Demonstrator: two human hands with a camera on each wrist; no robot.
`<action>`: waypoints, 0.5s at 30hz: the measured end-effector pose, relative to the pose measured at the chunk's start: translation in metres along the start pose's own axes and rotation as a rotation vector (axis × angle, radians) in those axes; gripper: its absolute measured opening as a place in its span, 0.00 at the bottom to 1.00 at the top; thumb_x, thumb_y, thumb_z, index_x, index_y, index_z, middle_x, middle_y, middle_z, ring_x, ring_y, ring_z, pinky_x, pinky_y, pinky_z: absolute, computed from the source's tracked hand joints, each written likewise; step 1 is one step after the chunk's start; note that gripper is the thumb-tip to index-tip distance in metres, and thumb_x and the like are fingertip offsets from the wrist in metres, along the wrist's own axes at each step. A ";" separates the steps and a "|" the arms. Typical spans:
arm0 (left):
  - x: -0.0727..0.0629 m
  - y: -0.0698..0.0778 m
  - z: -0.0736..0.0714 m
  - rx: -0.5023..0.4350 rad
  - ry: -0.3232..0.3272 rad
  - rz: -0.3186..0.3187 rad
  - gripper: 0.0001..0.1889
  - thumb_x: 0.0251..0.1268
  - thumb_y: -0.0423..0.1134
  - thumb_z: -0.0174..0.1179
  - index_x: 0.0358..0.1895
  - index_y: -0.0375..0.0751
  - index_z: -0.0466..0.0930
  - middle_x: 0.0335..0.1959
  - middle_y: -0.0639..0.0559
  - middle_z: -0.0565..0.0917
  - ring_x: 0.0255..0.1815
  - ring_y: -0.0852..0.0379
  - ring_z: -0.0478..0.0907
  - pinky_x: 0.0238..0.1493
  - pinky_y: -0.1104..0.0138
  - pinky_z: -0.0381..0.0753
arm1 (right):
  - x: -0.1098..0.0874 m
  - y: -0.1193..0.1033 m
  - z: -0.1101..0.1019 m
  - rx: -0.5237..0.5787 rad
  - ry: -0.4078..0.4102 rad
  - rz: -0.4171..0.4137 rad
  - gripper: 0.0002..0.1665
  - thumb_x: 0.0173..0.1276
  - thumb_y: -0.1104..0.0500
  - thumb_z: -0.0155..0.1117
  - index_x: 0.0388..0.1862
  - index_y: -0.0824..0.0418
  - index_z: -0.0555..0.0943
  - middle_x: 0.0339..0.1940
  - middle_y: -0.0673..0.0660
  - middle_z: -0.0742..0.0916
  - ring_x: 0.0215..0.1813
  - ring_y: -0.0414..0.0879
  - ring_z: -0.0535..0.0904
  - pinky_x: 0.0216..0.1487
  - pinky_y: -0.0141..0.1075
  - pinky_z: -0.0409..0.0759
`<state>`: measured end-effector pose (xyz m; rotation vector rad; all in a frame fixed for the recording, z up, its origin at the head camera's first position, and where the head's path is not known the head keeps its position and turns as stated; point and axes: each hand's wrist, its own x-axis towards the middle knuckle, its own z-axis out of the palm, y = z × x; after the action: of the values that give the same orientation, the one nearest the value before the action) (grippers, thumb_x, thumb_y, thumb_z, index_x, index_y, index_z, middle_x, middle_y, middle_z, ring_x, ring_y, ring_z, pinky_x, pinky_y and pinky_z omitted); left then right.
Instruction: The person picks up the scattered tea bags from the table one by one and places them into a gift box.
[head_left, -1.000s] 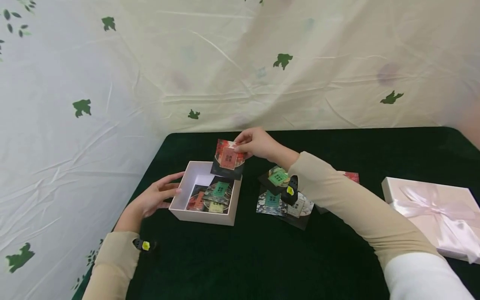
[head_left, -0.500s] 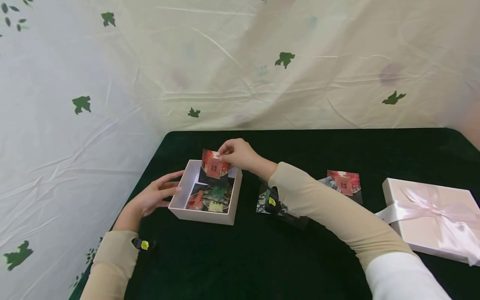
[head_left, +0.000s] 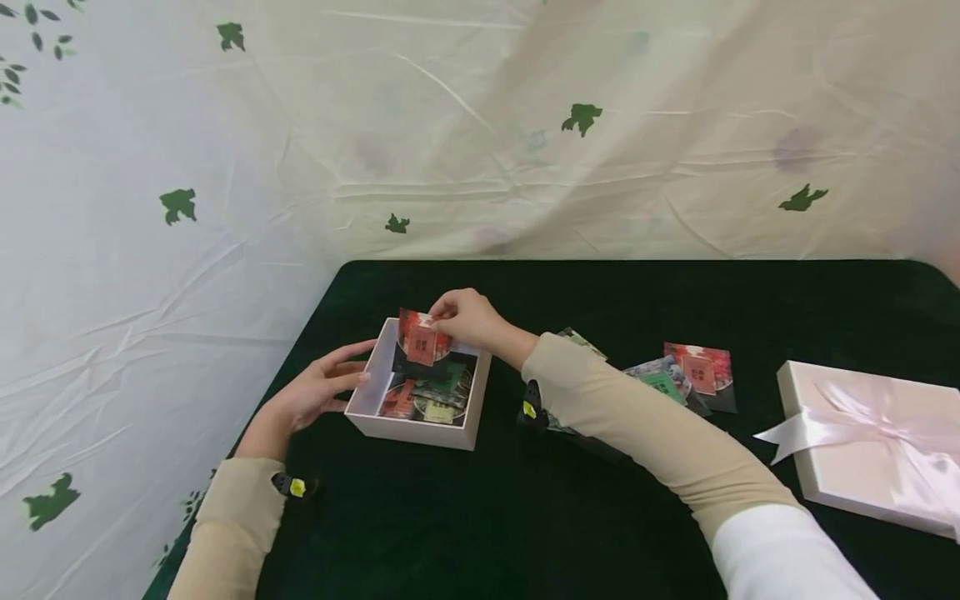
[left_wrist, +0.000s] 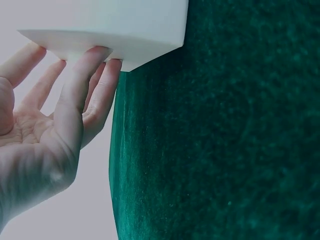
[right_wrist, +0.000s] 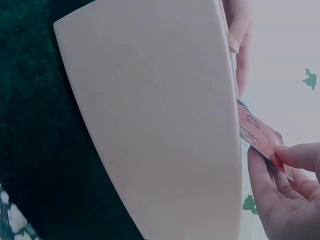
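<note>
In the head view a pale pink box (head_left: 412, 432) stands uncovered on the dark green table, with several flat packets (head_left: 438, 392) lying inside. My right hand (head_left: 476, 321) pinches a red-and-black packet (head_left: 422, 343) by its top, between thumb and fingers. That packet's lower part is inside the box at its far side, over the others. From the right wrist view, the packet's tilted lower end goes behind the box wall (right_wrist: 155, 110). My left hand (left_wrist: 60, 115) touches the box's left side with spread, nearly straight fingertips.
More packets, one of them red and black (head_left: 699, 377), lie on the table (head_left: 480, 525) to the right, partly hidden under my right forearm. At the far right rests a pink lid (head_left: 832, 475) with a satin ribbon bow (head_left: 885, 429). A leaf-patterned cloth (head_left: 465, 150) hangs behind.
My right hand has carried the red-and-black packet left and down, from above the box's far right corner to partly inside it. The left hand keeps its place at the box.
</note>
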<state>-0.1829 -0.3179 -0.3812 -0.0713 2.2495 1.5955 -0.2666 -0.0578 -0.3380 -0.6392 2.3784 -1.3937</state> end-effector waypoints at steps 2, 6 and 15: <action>0.001 0.000 0.001 -0.005 0.003 -0.003 0.35 0.68 0.46 0.57 0.75 0.53 0.52 0.73 0.36 0.57 0.69 0.36 0.60 0.56 0.46 0.75 | 0.001 0.001 0.003 0.016 -0.009 0.012 0.10 0.66 0.64 0.62 0.44 0.64 0.82 0.42 0.60 0.86 0.32 0.42 0.79 0.38 0.39 0.84; 0.002 0.001 0.002 -0.009 -0.001 0.005 0.34 0.69 0.46 0.56 0.74 0.53 0.52 0.73 0.36 0.57 0.70 0.36 0.58 0.58 0.45 0.73 | 0.003 0.003 0.007 0.058 -0.038 0.028 0.10 0.66 0.63 0.62 0.45 0.64 0.82 0.43 0.60 0.86 0.36 0.44 0.81 0.41 0.40 0.84; -0.001 -0.001 -0.001 -0.002 0.001 -0.011 0.35 0.68 0.47 0.57 0.75 0.54 0.52 0.73 0.36 0.57 0.71 0.35 0.57 0.59 0.42 0.71 | 0.002 0.002 0.005 -0.136 -0.200 -0.059 0.24 0.73 0.47 0.52 0.60 0.60 0.75 0.57 0.57 0.80 0.57 0.47 0.75 0.61 0.42 0.73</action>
<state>-0.1818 -0.3192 -0.3811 -0.0850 2.2448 1.5928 -0.2661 -0.0612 -0.3420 -0.8493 2.3245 -1.1381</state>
